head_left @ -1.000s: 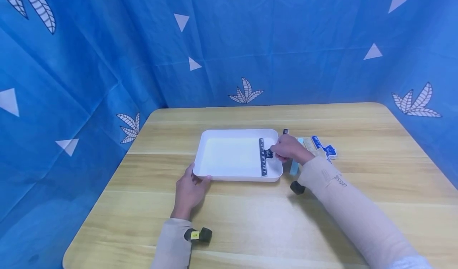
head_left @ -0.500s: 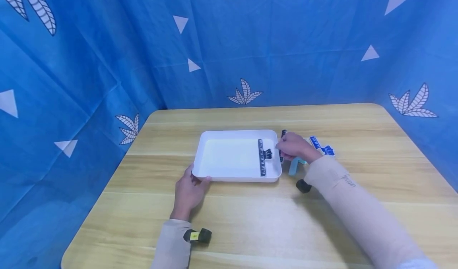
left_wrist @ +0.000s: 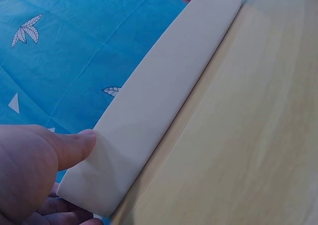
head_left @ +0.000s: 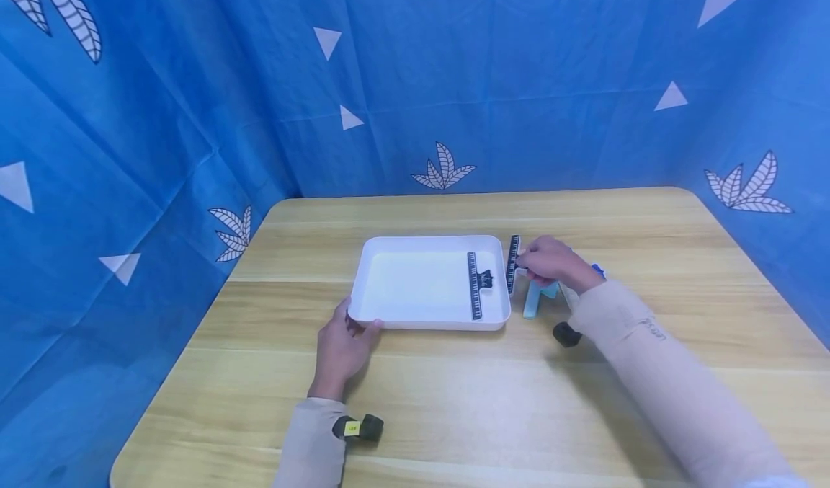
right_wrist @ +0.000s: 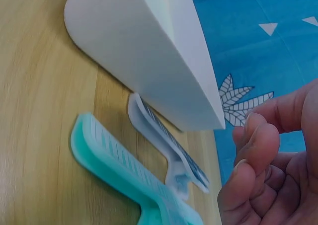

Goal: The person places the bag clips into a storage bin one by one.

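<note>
A white tray (head_left: 415, 286) sits on the table, and my left hand (head_left: 344, 347) grips its near left corner. In the left wrist view, the thumb (left_wrist: 77, 148) presses the outer wall and the fingers reach round the corner. Inside the tray, at its right end, lies a black clip (head_left: 475, 286) with piano-key markings. My right hand (head_left: 551, 259) is beside a second black piano-key clip (head_left: 513, 264), just right of the tray. In the right wrist view its fingers (right_wrist: 263, 145) are loosely bent, holding nothing. A mint clip (right_wrist: 117, 160) lies beside that black-and-white clip (right_wrist: 159, 130).
A blue clip (head_left: 598, 269) and a pale clip (head_left: 570, 297) are partly hidden behind the right hand and forearm. The wood table (head_left: 454, 394) ends at a blue patterned curtain (head_left: 389, 77) at the back and left.
My right hand has moved right, out of the tray and away from the black clip lying in it, to the second black clip. The left hand keeps its place on the tray.
</note>
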Tool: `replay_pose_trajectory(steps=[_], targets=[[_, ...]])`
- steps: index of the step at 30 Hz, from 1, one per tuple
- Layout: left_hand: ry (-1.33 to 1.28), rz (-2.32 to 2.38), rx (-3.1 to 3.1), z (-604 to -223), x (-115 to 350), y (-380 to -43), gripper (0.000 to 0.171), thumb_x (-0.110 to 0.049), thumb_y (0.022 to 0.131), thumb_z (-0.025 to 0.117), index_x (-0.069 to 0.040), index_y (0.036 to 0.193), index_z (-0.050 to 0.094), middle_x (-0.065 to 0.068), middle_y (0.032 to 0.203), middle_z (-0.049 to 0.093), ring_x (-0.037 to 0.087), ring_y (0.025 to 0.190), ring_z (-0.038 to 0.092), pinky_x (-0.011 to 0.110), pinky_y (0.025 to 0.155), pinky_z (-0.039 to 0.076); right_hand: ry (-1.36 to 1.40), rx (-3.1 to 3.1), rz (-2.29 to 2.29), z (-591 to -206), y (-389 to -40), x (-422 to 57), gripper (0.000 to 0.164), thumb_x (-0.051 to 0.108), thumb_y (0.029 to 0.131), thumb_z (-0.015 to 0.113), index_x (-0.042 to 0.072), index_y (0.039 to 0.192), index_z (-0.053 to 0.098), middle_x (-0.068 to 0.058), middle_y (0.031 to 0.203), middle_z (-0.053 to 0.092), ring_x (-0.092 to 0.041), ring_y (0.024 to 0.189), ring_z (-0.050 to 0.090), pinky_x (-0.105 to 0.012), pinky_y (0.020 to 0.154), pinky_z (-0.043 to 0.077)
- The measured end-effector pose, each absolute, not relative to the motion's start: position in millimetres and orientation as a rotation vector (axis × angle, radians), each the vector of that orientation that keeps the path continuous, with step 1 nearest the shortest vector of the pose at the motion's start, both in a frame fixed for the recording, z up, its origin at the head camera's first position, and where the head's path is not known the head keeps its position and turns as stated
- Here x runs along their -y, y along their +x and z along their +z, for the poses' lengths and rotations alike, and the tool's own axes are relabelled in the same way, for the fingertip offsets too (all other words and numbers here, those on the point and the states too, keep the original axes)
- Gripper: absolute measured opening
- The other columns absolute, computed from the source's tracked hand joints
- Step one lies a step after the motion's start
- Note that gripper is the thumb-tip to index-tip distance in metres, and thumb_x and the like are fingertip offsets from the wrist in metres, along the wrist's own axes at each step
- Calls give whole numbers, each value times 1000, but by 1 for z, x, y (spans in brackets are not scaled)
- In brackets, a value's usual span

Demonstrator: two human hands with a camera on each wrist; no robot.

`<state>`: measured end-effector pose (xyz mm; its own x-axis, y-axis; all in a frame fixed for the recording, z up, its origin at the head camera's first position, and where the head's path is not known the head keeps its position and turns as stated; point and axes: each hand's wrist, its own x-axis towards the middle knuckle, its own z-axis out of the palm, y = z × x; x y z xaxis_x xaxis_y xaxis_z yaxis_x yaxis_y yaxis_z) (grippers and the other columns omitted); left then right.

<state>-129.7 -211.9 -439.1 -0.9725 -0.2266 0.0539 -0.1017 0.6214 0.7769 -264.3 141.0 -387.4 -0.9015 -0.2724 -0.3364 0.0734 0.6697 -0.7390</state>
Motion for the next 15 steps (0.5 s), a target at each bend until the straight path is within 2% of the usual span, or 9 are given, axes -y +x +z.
replay_pose_trajectory(steps=[3, 8, 15], targets=[[274, -1278, 2693, -439, 212, -130, 72, -32, 80, 69, -5, 138, 34, 18, 132, 46, 30, 114, 51, 39, 93, 45, -149, -2467, -1113, -387, -264, -146, 21, 19, 88, 49, 2, 74, 50, -5, 60, 53, -14, 47, 44, -29, 51, 46], [287, -1254, 2703, -439, 212, -129, 71, -33, 80, 69, -6, 137, 34, 17, 131, 48, 29, 114, 51, 39, 93, 45, -143, -2483, -1092, -387, -264, -154, 21, 18, 89, 48, -2, 82, 52, -2, 57, 49, -13, 46, 42, -27, 50, 44], [292, -1237, 2708, -440, 210, -128, 71, -33, 80, 68, -6, 137, 34, 17, 132, 47, 29, 115, 50, 40, 93, 44, -139, -2513, -1061, -389, -265, -169, 24, 21, 90, 48, -1, 82, 52, 0, 55, 45, -12, 46, 40, -25, 48, 40]])
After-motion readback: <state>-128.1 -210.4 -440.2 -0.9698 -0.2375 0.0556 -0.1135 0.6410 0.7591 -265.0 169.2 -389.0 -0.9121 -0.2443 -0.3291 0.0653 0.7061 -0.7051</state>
